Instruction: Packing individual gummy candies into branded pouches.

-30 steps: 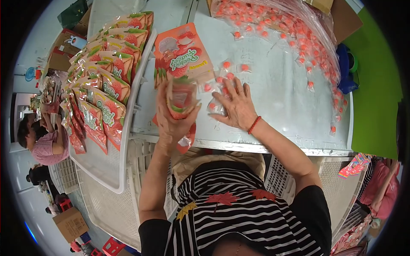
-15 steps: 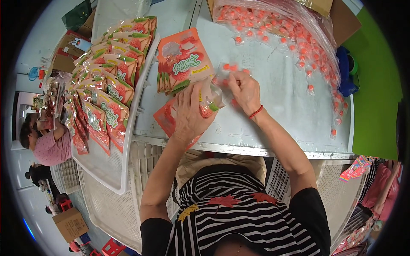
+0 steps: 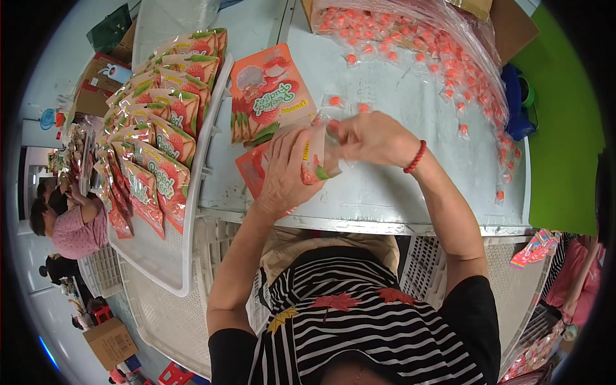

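Note:
My left hand [image 3: 282,173] is wrapped round an upright orange-and-red printed pouch [image 3: 313,157], its mouth turned to the right. At that mouth, my right hand [image 3: 380,139] has its fingers pinched together on a wrapped candy [image 3: 333,128], pink-red in clear film and partly hidden. Motion smears the fingertips a little. Just beyond the hands lie a couple of loose wrapped candies [image 3: 335,101]. A fanned stack of flat, unfilled-looking pouches [image 3: 273,90] rests beside the left hand, and another flat pouch [image 3: 251,170] is partly covered by that hand.
On the left, a white plastic tray [image 3: 200,192] carries rows of plump pouches [image 3: 157,138]. A large heap of wrapped candies [image 3: 410,35] spills from a plastic-lined carton [image 3: 513,29] at the far right. A blue tape dispenser [image 3: 518,106] stands beside it. Co-workers sit further off.
My right hand has come up from the loose candies and swung to the pouch mouth, wrist further right. Fewer loose candies lie by it. The left hand still grips the pouch.

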The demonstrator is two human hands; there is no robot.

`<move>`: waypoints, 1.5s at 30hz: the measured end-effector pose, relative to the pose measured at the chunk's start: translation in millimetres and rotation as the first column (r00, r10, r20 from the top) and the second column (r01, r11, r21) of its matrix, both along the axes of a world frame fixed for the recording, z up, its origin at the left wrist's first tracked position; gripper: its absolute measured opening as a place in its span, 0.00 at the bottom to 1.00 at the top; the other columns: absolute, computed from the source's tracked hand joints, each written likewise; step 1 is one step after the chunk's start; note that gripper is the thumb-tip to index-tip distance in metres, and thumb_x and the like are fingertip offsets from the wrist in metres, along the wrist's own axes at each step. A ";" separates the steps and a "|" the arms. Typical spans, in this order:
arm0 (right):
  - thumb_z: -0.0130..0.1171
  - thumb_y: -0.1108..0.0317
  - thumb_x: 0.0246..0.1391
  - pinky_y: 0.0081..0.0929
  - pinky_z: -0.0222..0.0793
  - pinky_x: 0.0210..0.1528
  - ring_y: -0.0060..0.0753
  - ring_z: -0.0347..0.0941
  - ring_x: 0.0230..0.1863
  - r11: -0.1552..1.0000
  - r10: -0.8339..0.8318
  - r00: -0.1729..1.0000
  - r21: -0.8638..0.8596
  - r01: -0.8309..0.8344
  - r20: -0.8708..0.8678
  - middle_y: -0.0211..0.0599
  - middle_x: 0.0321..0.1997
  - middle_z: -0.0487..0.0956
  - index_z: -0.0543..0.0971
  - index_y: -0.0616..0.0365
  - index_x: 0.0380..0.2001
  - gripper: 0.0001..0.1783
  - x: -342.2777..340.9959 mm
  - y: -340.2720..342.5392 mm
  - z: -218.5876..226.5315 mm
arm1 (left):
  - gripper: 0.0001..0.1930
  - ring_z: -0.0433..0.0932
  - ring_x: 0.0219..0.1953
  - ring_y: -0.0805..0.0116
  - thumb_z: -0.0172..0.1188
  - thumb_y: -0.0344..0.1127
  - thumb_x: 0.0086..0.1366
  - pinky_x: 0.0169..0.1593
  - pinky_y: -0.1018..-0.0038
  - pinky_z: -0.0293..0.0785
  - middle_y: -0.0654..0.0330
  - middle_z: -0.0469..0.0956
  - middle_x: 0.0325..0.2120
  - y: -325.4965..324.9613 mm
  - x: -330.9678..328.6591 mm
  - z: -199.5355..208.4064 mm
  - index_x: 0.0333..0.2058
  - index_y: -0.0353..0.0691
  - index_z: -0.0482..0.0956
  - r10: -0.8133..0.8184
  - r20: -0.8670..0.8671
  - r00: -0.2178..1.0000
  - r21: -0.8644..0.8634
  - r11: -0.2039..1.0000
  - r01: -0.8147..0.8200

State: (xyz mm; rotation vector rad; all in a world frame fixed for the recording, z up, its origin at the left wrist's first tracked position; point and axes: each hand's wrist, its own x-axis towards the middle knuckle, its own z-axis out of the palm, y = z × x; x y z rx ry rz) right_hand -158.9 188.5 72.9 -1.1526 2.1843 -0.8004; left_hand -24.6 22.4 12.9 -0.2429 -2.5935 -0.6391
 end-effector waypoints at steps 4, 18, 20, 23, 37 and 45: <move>0.59 0.54 0.51 0.28 0.67 0.25 0.30 0.71 0.19 0.690 -0.486 0.848 -0.502 0.521 0.212 0.37 0.16 0.74 0.76 0.62 0.22 0.19 14.0 -21.7 -18.9 | 0.46 0.63 0.55 0.47 0.72 0.37 0.40 0.59 0.55 0.58 0.49 0.64 0.52 8.7 -2.0 1.8 0.58 0.36 0.58 0.028 0.008 1.000 0.080 0.996 -0.028; 0.49 0.60 0.61 0.29 0.68 0.34 0.34 0.72 0.30 0.533 -0.475 0.774 -0.564 0.631 0.417 0.43 0.29 0.74 0.70 0.65 0.34 0.16 35.6 -51.3 -8.4 | 0.48 0.62 0.56 0.46 0.72 0.36 0.40 0.59 0.55 0.58 0.47 0.63 0.54 24.4 -8.3 -3.3 0.59 0.36 0.55 0.230 -0.094 0.969 0.227 0.952 -0.204; 0.49 0.61 0.60 0.31 0.67 0.38 0.37 0.72 0.33 0.568 -0.481 0.800 -0.568 0.596 0.358 0.44 0.31 0.75 0.71 0.65 0.34 0.14 43.3 -44.4 -22.2 | 0.48 0.62 0.56 0.46 0.72 0.36 0.40 0.59 0.54 0.58 0.47 0.63 0.53 24.8 -9.2 -3.5 0.59 0.36 0.55 0.243 -0.090 0.966 0.257 0.943 -0.213; 0.49 0.64 0.59 0.36 0.64 0.45 0.44 0.71 0.40 0.676 -0.479 0.878 -0.644 0.358 -0.015 0.47 0.34 0.75 0.72 0.64 0.34 0.11 52.1 -36.0 -32.1 | 0.47 0.62 0.56 0.46 0.71 0.35 0.40 0.58 0.55 0.59 0.47 0.64 0.53 24.6 -7.8 -7.1 0.59 0.36 0.56 0.252 -0.034 0.967 0.309 0.923 -0.230; 0.46 0.53 0.60 0.43 0.57 0.57 0.49 0.65 0.54 0.852 -0.469 0.717 -0.479 0.212 -0.516 0.45 0.53 0.72 0.77 0.50 0.46 0.19 -72.2 -6.9 -133.9 | 0.48 0.65 0.56 0.60 0.72 0.27 0.45 0.58 0.68 0.63 0.49 0.62 0.55 -20.7 22.0 19.7 0.61 0.31 0.51 0.336 -0.130 0.933 0.525 0.821 -0.223; 0.57 0.37 0.45 0.60 0.51 0.56 0.55 0.57 0.60 0.944 -0.331 0.729 -0.217 0.250 -0.600 0.46 0.56 0.67 0.73 0.54 0.50 0.37 9.3 -49.0 -112.6 | 0.48 0.67 0.55 0.58 0.72 0.28 0.45 0.57 0.68 0.65 0.47 0.63 0.55 -29.3 41.4 8.6 0.61 0.31 0.50 0.398 -0.035 0.917 0.551 0.773 -0.315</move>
